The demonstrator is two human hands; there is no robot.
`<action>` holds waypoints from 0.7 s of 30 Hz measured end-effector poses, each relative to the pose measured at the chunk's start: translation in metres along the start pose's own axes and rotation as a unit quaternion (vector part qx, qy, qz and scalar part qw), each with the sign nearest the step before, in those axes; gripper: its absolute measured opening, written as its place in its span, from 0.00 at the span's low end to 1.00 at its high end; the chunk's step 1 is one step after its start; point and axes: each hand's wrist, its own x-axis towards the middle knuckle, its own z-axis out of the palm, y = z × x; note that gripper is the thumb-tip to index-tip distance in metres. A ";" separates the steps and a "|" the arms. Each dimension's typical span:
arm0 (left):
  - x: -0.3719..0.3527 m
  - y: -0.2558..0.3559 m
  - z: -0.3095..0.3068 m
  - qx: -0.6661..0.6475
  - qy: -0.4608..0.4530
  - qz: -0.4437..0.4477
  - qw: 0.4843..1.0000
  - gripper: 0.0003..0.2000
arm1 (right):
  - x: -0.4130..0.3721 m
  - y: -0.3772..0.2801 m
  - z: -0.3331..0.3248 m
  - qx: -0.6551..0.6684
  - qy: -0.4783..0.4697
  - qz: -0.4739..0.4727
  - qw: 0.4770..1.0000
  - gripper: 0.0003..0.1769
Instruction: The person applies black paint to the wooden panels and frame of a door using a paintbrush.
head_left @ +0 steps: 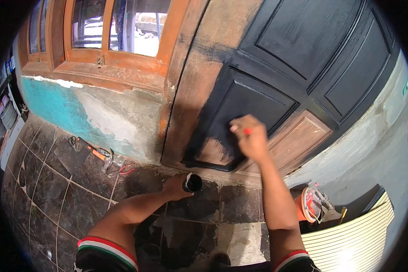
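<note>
My left hand (174,187) is closed around a small cup of dark paint (194,183), held low in front of the door. Against the lower panel of the wooden door (254,97), my right hand (251,138) is blurred by motion, its fingers closed on what looks like a paintbrush (247,131). Only a red bit of it shows; the bristles are hidden. Black paint covers the upper panels and most of this lower one. A patch of bare brown wood (214,152) with ragged edges shows below my right hand. The neighbouring lower panel (299,140) is bare wood.
On the tiled floor (54,186) at left lie a hammer (108,159) and red-handled pliers (122,170). An orange bucket (306,206) stands at right, behind a ribbed cream sheet (349,235). An orange-brown window frame (118,61) adjoins the door.
</note>
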 end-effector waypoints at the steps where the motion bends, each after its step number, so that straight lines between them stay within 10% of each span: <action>1: -0.001 -0.002 0.002 -0.003 0.011 0.010 1.000 0.55 | 0.009 -0.004 -0.024 0.024 0.071 0.028 0.997 0.06; 4: -0.005 -0.002 0.002 -0.023 0.001 0.006 1.000 0.55 | 0.011 -0.006 -0.051 -0.058 0.229 -0.005 0.972 0.12; 8: -0.010 0.005 -0.006 -0.026 -0.028 0.000 0.999 0.55 | -0.038 0.017 -0.006 -0.108 0.155 -0.136 0.973 0.42; 14: -0.012 0.011 -0.004 -0.002 -0.008 -0.010 1.000 0.55 | -0.086 0.014 0.043 0.067 -0.186 0.105 0.975 0.10; 21: -0.012 0.016 -0.008 -0.019 -0.054 -0.013 0.998 0.57 | -0.006 0.018 -0.065 -0.002 0.163 0.004 0.987 0.09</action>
